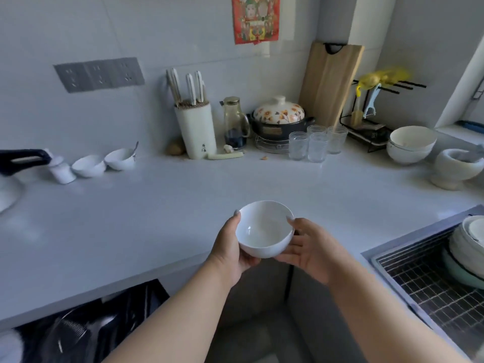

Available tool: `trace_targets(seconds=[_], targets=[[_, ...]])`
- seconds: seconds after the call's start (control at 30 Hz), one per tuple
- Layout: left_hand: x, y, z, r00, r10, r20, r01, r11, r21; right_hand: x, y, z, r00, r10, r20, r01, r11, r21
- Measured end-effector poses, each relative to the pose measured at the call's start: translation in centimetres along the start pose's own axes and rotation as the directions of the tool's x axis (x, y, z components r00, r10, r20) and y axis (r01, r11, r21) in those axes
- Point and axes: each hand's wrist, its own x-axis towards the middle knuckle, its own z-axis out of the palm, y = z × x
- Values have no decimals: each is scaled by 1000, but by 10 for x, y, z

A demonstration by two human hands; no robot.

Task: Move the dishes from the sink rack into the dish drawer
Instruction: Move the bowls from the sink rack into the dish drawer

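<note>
Both hands cup white bowl (264, 229), left hand (230, 247) and right hand (309, 247) thumbs on rim

A small white bowl (264, 229) is sitting upright and empty between both hands, raised above the front edge of the counter, its glossy inside facing up. At the far right, the wire sink rack (419, 281) is lying in the sink, its dark grid partly bare. Stacked white dishes (468, 244) are resting on the rack's right side over a pale green bowl (461, 271). The open dish drawer (86, 328) is showing dark at lower left, its contents blurred
</note>
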Motion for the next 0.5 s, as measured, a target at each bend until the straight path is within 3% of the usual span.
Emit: trace_targets(seconds=[0.3, 0.5], targets=[[-47, 25, -148, 977, 69, -200, -65, 997, 30, -5, 61, 135, 991, 60, 123, -47, 993, -106], [-89, 30, -253, 910, 158, -383, -156, 987, 37, -17, 111, 223, 969, 139, 203, -104, 979, -177]])
